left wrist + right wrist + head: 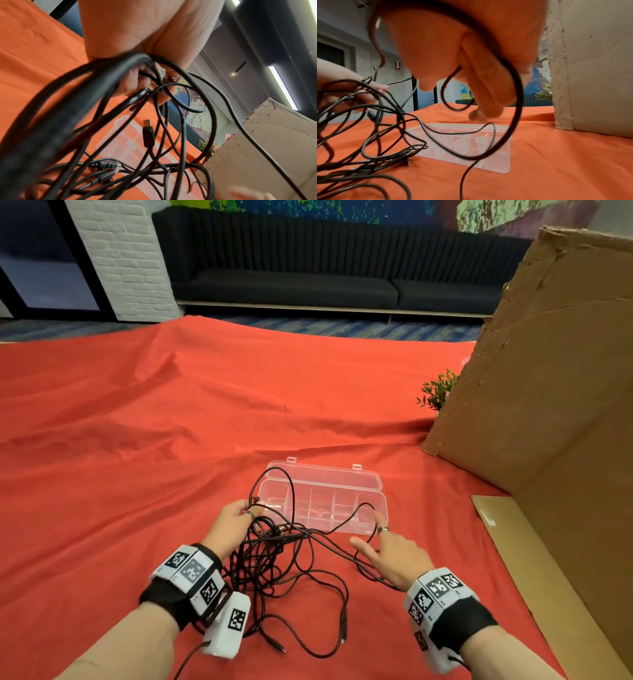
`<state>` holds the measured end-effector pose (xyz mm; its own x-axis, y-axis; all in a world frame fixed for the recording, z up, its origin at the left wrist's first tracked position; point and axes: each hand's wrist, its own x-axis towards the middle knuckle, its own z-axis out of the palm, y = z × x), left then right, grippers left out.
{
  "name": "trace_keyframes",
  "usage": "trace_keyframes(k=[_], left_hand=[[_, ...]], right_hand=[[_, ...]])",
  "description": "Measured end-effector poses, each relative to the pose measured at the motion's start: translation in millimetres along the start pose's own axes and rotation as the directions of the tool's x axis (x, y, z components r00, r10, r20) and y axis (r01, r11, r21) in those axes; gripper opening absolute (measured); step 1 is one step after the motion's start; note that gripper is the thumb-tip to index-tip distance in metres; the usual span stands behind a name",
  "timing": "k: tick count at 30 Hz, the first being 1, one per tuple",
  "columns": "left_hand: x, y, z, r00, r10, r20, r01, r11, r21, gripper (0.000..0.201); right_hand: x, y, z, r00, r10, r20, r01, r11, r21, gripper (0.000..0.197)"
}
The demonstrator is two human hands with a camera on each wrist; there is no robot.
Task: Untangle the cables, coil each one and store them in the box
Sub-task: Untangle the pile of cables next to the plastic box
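Tangle of cables [291, 570] lies on the counter [137, 440] between both hands, just short of the open box [325, 474]. On the left hand [236, 520] fingers clamp round a bunch; on the right hand [394, 556] fingers are spread, one strand hooked over them.

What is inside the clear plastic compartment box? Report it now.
The clear plastic compartment box shows only its dividers; red cloth shows through its base. Loops of black cable cross above it. The right hand hides its near right corner.
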<state>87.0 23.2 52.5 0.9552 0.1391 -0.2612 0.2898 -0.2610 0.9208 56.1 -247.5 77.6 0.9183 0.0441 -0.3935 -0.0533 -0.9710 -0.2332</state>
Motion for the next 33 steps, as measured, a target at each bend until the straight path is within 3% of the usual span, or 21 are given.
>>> trace_keyframes(k=[3, 7, 9, 11, 13, 15, 17, 21, 24, 26, 27, 29, 31, 33], left_hand=[[3.7, -0.6, -1.8, 1.000, -0.020, 0.011, 0.020, 1.000, -0.011, 0.016], [7.1, 1.3, -3.0, 1.000, -0.025, -0.008, 0.025, 1.000, -0.012, 0.018], [10.4, 1.0, -5.0, 0.999, -0.032, -0.031, 0.031, 0.999, -0.024, 0.020], [12.6, 0.4, -7.2, 0.999, -0.040, -0.035, 0.040, 0.999, -0.003, 0.021], [13.9, -0.4, -9.2, 0.998, -0.048, -0.034, 0.048, 0.999, 0.016, 0.022], [13.3, -0.5, -10.7, 0.999, -0.048, -0.025, 0.049, 0.998, 0.050, 0.024], [10.0, 1.9, -11.2, 0.999, -0.034, 0.009, 0.033, 0.995, 0.093, 0.026], [5.2, 4.4, -10.0, 0.991, -0.037, 0.128, 0.018, 0.989, 0.148, 0.025], [-2.6, 3.4, -7.0, 0.943, -0.017, 0.332, -0.018, 0.995, 0.103, 0.010], [-11.1, -0.6, -2.8, 0.878, -0.011, 0.479, -0.066, 0.987, 0.144, 0.024], [-14.8, -3.1, 0.7, 0.856, -0.027, 0.517, -0.082, 0.979, 0.187, 0.028], [-19.7, -9.3, 7.6, 0.864, -0.026, 0.503, -0.081, 0.978, 0.191, 0.025], [-21.6, -12.7, 11.3, 0.912, -0.065, 0.405, 0.029, 0.995, 0.094, 0.023], [-20.8, -10.4, 10.1, 0.941, -0.077, 0.330, 0.094, 0.995, -0.034, 0.019]], right_hand=[[0.3, 4.6, -1.0, 0.968, 0.006, 0.250, -0.006, 1.000, -0.001, 0.087], [-3.3, 4.7, -1.7, 0.886, -0.065, 0.458, -0.028, 0.981, 0.192, 0.094], [-5.8, 6.8, -6.2, 0.826, -0.114, 0.552, -0.085, 0.943, 0.323, 0.100], [-6.5, 8.5, -9.7, 0.739, -0.280, 0.613, -0.129, 0.834, 0.537, 0.095], [-8.1, 6.4, -15.3, 0.717, -0.468, 0.517, -0.088, 0.675, 0.733, 0.072], [-12.1, 1.4, -24.7, 0.787, -0.520, 0.332, 0.006, 0.545, 0.839, 0.045], [-14.3, -2.6, -35.8, 0.875, -0.456, 0.163, 0.063, 0.440, 0.896, 0.037], [-9.5, -9.7, -50.6, 0.963, -0.252, -0.097, 0.178, 0.325, 0.929, 0.022], [-1.2, -21.8, -50.7, 0.970, -0.134, -0.201, 0.212, 0.081, 0.974, 0.021], [-0.4, -34.6, -55.6, 0.966, -0.125, -0.227, 0.213, -0.117, 0.970, 0.025], [-1.1, -40.7, -59.9, 0.968, -0.109, -0.227, 0.201, -0.207, 0.957, 0.027], [-2.3, -49.6, -69.7, 0.965, -0.091, -0.248, 0.203, -0.346, 0.916, 0.028], [-3.3, -55.4, -80.2, 0.953, -0.088, -0.289, 0.240, -0.361, 0.901, 0.030], [-3.2, -54.7, -90.6, 0.946, -0.036, -0.321, 0.304, -0.244, 0.921, 0.032]])
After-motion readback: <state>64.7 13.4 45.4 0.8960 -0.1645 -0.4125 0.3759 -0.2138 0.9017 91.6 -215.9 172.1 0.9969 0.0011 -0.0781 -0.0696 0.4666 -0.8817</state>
